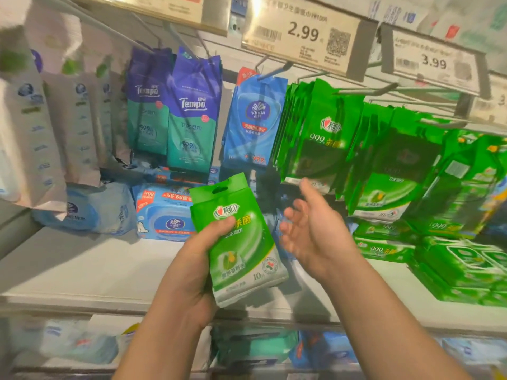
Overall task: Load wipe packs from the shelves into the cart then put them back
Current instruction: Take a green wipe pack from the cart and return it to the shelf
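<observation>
My left hand (196, 259) grips a small green wipe pack (241, 242) from its left side, thumb across the front, holding it upright in front of the shelf. My right hand (312, 229) is just to the right of the pack, palm turned toward it with fingers spread and relaxed, holding nothing. Directly above my right hand hangs a row of matching green wipe packs (321, 135) on a metal peg hook (367, 90). No cart is in view.
Purple-and-teal Tempo packs (193, 113) and a blue Vinda pack (255, 122) hang at centre. More green packs (417, 165) hang and lie stacked at right. A blue Vinda box (164, 215) lies on the white shelf (82, 264). Price tags (304, 34) overhang on top.
</observation>
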`<state>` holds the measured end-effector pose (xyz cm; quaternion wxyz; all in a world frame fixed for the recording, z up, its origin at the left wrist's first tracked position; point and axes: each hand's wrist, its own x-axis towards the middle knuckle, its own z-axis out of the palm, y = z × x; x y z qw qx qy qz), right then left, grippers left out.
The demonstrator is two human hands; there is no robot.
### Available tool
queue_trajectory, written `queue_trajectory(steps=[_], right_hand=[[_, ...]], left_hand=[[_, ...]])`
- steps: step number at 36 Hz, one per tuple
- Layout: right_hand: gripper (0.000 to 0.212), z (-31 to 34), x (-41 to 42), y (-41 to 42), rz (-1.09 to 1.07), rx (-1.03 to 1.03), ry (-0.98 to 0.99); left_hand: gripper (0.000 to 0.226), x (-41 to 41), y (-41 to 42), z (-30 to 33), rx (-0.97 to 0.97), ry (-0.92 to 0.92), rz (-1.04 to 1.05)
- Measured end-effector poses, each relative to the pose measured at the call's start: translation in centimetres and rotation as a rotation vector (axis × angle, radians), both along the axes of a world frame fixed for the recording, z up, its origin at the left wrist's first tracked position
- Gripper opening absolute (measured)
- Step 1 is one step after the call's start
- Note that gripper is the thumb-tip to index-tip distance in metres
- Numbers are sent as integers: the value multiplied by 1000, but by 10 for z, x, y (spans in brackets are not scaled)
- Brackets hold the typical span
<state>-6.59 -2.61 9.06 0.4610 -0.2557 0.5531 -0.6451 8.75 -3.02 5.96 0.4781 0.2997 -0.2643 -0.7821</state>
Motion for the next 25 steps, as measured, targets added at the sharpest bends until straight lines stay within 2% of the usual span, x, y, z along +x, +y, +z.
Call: queue_trajectory(steps=[1,2,5,7,10,14,20,25], right_hand=[[41,-5,3,6,37,13,96],[42,-9,6,12,72,11,199],[54,-14,15,29,220,-20,475],[57,-15,20,38,316,-2,551],[34,-14,24,44,335,-54,515],[23,-16,21,46,323,-80,496],[17,-15,13,51,299,-121,438],[21,-12,11,56,198,-230,415]], left_hand=[[15,0,2,-3,-13,36,-15],[23,1,4,-6,-19,76,-19],[65,0,6,-16,-25,126,-5],[84,-1,7,-18,-28,127,-13],[101,-4,7,-23,-15,145,-13],[99,-6,5,-29,-21,153,-4],[75,-10,6,-26,-56,71,24],[38,-11,1,-20,-40,12,3]])
